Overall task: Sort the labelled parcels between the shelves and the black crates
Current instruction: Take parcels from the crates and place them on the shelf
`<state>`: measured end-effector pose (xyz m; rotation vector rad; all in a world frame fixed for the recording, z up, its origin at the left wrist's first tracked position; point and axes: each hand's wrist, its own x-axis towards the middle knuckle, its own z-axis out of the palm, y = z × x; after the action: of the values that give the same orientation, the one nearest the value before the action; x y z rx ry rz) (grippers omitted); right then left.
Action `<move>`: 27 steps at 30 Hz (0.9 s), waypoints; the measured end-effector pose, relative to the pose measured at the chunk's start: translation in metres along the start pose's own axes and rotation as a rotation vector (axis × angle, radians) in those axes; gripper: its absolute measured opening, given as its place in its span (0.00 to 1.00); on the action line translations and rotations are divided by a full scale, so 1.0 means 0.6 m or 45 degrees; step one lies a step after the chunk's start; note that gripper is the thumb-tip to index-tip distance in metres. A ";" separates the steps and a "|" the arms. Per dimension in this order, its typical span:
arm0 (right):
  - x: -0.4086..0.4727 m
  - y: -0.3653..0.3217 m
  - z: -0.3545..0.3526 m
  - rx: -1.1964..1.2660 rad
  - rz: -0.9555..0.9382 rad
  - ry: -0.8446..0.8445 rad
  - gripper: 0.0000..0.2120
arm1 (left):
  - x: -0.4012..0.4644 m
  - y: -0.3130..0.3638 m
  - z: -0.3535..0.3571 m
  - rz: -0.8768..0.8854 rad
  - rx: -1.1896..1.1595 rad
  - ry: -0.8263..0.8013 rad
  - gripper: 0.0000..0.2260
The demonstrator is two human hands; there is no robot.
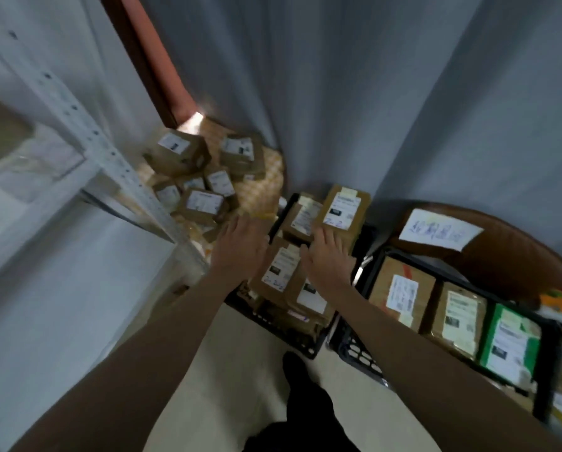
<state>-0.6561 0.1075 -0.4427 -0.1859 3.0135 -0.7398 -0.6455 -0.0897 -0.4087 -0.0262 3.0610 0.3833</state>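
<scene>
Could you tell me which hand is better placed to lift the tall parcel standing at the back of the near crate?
The right hand: it already rests against the tall parcel, while the left hand sits over the crate's left edge.

Both bare arms reach down over a black plastic lattice crate [301, 345] packed with brown cardboard parcels bearing white labels. The left hand [240, 244] hovers flat at the crate's left edge; the right hand [330, 256] rests on an upright brown labelled parcel [343, 208]. A second black crate [364, 357] stands just right; grey metal shelving [110, 154] stands left.
</scene>
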 end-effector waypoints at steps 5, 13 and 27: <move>-0.001 -0.162 -0.064 -0.122 -0.343 -0.009 0.29 | -0.083 -0.067 -0.151 -0.074 0.180 0.207 0.29; -0.050 -0.405 -0.149 -0.120 -0.710 0.227 0.27 | -0.240 -0.166 -0.349 -0.250 0.313 0.526 0.30; -0.001 -0.689 -0.195 0.057 -1.068 0.240 0.28 | -0.292 -0.326 -0.538 -0.565 0.499 0.669 0.28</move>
<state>-0.6180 -0.2027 -0.1476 -1.5063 3.0123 -0.8817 -0.4836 -0.3570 -0.1345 -0.8985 3.4136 -0.3003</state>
